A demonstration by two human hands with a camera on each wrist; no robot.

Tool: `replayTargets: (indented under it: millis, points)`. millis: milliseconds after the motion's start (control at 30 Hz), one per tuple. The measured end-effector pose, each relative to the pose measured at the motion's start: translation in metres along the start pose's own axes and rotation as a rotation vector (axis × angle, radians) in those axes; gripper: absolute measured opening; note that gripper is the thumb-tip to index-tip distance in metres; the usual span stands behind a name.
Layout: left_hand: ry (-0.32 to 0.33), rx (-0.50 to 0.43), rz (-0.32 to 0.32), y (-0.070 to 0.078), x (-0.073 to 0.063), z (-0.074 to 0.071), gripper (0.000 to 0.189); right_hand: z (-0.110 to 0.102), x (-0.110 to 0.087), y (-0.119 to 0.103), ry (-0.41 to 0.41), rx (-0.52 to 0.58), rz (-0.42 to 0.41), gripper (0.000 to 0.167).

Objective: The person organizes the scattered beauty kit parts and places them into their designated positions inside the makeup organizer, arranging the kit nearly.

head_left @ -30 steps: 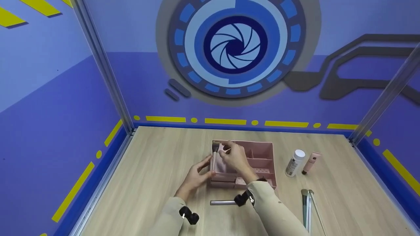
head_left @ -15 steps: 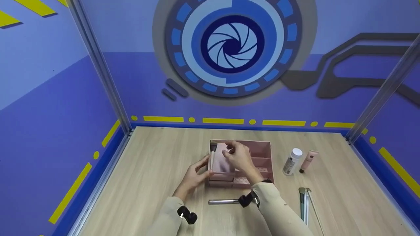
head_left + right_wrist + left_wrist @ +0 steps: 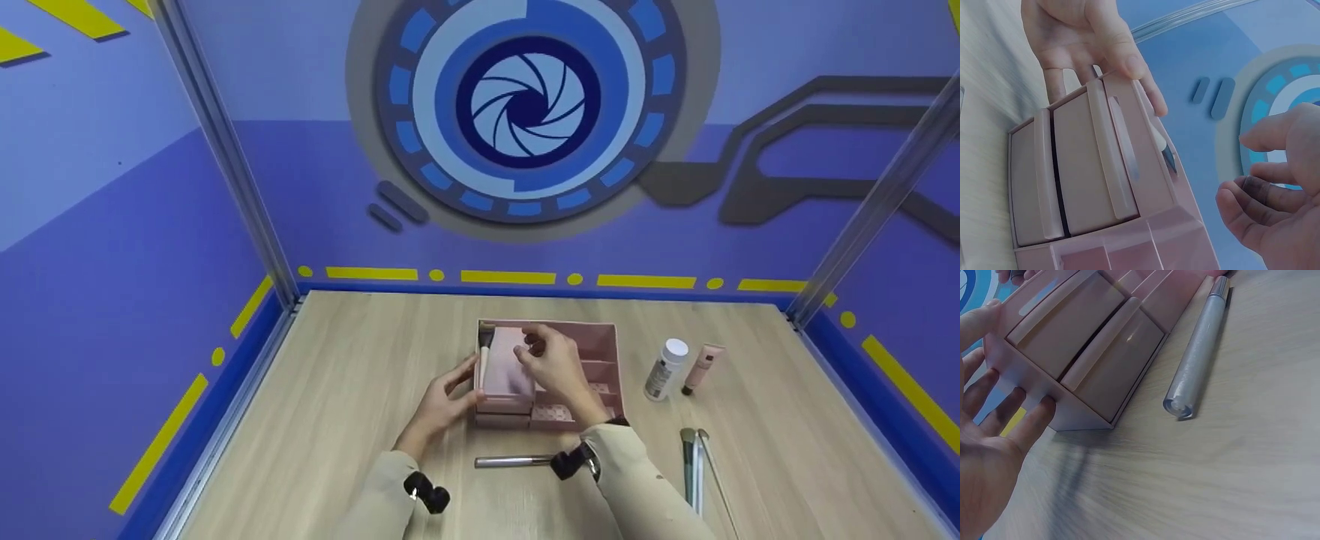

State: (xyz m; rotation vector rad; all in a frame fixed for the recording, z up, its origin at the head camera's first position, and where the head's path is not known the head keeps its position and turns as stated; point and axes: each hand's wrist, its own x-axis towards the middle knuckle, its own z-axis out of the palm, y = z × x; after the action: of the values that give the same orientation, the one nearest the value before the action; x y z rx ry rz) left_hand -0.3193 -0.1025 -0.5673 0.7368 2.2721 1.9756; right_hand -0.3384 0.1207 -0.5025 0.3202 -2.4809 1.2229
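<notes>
A pink makeup organizer [image 3: 503, 420] with drawers and divided compartments stands on the table. My left hand [image 3: 442, 409] rests against its left side, fingers fairly straight on the side wall and thumb at the front upper edge [image 3: 1002, 326]. A makeup brush [image 3: 485, 356] with a pale handle and dark bristles lies in the narrow slot along the organizer's left side. Over the organizer's flat top hovers my right hand [image 3: 555, 367], loosely bent, with nothing between thumb and fingers [image 3: 1266, 191]. In front of the organizer lies a tube with a silver cap [image 3: 1199, 354].
To the right stands a white-capped bottle [image 3: 666, 370], beside a pink squeeze tube [image 3: 703, 369]. Several brushes [image 3: 697, 472] lie nearer the front right. Behind the table rises a blue wall [image 3: 315, 187], with metal posts [image 3: 232, 150] at the corners.
My right hand has drawn away from the brush slot toward the right, uncovering more of the organizer's top. The left hand keeps its place on the side. The head view has shifted slightly.
</notes>
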Motion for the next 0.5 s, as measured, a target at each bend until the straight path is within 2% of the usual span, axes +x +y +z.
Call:
replayTargets:
  millis: [233,500]
  points:
    - [-0.006,0.047,0.035,-0.001,0.0,0.0,0.064,-0.008,-0.005,0.003,0.032,-0.004,-0.033,0.029]
    - [-0.005,0.05,0.038,0.0,0.0,0.0,0.065,-0.018,-0.012,0.011,0.047,-0.012,-0.055,0.028]
